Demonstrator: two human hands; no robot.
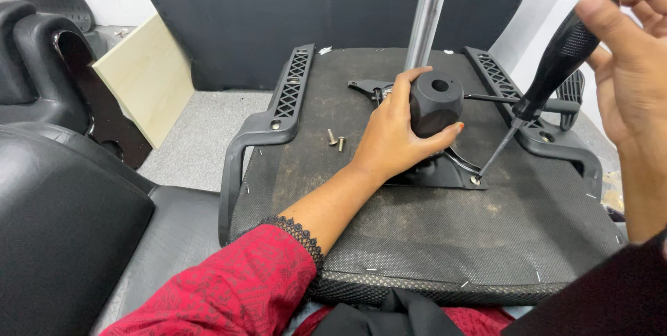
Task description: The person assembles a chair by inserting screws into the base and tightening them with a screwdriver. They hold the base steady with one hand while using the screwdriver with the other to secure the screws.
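Upturned black fabric-covered office chair seat [431, 239] lies across worker's lap. Right hand [636, 65], fingers clenched on black-handled screwdriver [549, 86], sets tip on screw [475, 179] at black metal mechanism plate [431, 173] corner. Left hand [392, 138] cups round black plastic knob [435, 103]. Risk: slanted tip could slip off screw head; two loose silver screws [336, 141] nearby could roll away

Matt plastic knob [435, 103]; shiny metal column [425, 20]; rough fabric underside [431, 232].
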